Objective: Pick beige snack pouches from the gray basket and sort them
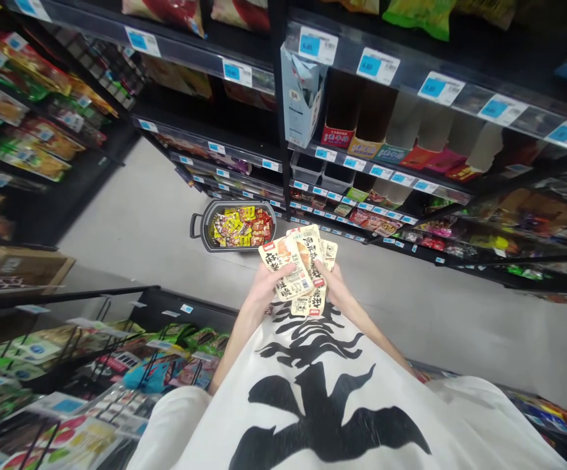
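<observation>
Several cream-coloured snack packets (293, 264) with dark printed characters and small red corners are fanned out in front of my shirt. My left hand (267, 282) grips them from the left side, its thumb lying across the front of one packet. On the right side my right hand (333, 281) holds the rest, thumb pressed on top. The packets overlap, so the fingers behind them are hidden. Beyond the packets, on the floor, stands a dark grey basket (207, 228) with yellow and red snack packets inside.
Ahead rises a black shelf unit (283, 98) with price tags and open display boxes (361, 143). A pale blue carton (303, 98) stands at its divider. Racks of bagged snacks (29, 156) line the left, and another rack (117, 365) is close at lower left. Grey floor (131, 189) lies between.
</observation>
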{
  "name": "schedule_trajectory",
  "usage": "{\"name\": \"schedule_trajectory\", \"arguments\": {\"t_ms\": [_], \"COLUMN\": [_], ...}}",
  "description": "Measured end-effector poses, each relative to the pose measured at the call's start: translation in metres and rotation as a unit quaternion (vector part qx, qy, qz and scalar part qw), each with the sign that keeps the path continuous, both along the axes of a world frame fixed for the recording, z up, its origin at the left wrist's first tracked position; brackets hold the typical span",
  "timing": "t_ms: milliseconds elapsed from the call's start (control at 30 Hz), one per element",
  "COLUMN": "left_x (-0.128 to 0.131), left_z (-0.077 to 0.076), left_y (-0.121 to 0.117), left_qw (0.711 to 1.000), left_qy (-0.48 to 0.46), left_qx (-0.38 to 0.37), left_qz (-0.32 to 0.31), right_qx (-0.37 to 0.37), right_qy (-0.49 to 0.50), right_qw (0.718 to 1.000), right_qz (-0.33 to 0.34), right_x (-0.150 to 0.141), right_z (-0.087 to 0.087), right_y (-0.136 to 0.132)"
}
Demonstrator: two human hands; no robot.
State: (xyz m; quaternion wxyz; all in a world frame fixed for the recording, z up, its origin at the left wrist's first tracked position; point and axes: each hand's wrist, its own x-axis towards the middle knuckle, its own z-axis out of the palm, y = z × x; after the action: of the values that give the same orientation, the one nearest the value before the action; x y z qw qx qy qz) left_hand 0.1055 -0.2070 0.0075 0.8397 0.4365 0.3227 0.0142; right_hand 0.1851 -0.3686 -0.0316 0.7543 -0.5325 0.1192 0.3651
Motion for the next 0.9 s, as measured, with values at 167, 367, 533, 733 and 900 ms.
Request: {"name": "schedule_trajectory", "arguments": {"t_ms": [167, 367, 533, 733, 900], "left_x": [-0.017, -0.036, -0.031, -0.022, -0.042], "left_z": [0.006, 0.030, 0.067, 0.100, 0.118], "left_y": [0.019, 0.072, 0.095, 0.059, 0.022], "left_qw": [0.996, 0.968, 0.949, 0.720, 0.447], "left_qy": [-0.026, 0.020, -0.034, -0.142, -0.333], "left_qx": [0.050, 0.166, 0.222, 0.560, 0.743], "left_qz": [-0.068, -0.189, -0.221, -0.384, -0.370], "right_qx": [-0.021, 0.023, 0.055, 0.007, -0.015], "right_qy": [-0.041, -0.046, -0.033, -0.104, -0.068], "right_qw": [0.999, 0.995, 0.970, 0.867, 0.846], "right_qz": [0.017, 0.087, 0.235, 0.487, 0.529], "right_x": [0.004, 0.026, 0.053, 0.073, 0.073], "right_z": [0.001, 0.003, 0.013, 0.026, 0.025], "right_y": [0.001, 0.001, 0.005, 0.012, 0.008]}}
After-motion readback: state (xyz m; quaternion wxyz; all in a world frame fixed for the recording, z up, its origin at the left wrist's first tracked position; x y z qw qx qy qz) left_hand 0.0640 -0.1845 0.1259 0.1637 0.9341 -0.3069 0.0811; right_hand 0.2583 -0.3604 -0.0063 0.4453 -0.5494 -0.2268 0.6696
